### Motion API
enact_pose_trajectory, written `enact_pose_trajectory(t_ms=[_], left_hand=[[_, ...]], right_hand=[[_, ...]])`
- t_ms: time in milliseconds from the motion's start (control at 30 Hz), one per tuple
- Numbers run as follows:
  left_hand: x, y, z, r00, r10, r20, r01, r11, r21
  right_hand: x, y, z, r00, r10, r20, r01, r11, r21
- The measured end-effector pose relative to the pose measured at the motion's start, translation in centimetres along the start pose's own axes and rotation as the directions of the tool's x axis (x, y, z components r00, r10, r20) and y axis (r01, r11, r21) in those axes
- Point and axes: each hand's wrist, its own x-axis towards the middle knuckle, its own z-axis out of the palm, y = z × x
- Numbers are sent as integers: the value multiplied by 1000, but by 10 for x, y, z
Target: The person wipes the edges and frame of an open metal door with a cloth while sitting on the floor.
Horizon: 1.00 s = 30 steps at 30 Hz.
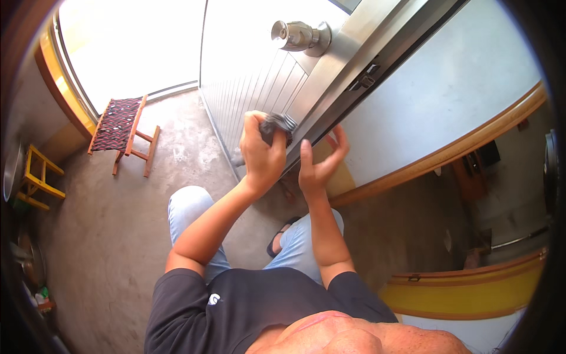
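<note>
A crumpled dark striped cloth (pixel 277 127) is gripped between the fingers and thumb of my left hand (pixel 263 155). That hand is up against the metal door's frame (pixel 305 106), below the round doorknob (pixel 297 36). To its right is my right hand (pixel 323 166), its thumb and fingers spread apart with nothing in them. It is close to the door's edge; whether it touches the edge I cannot tell. A latch (pixel 366 80) is set in the door's edge, higher up.
On the left stand a folding stool (pixel 117 124) with a woven seat and a yellow wooden stool (pixel 42 175). Bright light fills the doorway beyond. A white wall (pixel 433 101) with wooden trim (pixel 446 152) runs along the right. Concrete floor (pixel 119 230) lies around my legs.
</note>
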Motion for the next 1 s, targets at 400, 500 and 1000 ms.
enact_pose_trajectory(t_ms=[400, 500, 1000], left_hand=[[1, 42, -43, 570, 41, 820, 213, 957, -197], [5, 11, -41, 775, 90, 626, 24, 985, -172], [-43, -94, 4, 909, 211, 359, -366, 816, 447]], right_hand=[[-50, -71, -47, 842, 462, 278, -532, 626, 570], [-5, -77, -67, 844, 496, 203, -512, 636, 577], [199, -110, 11, 593, -802, -64, 610, 500, -615]])
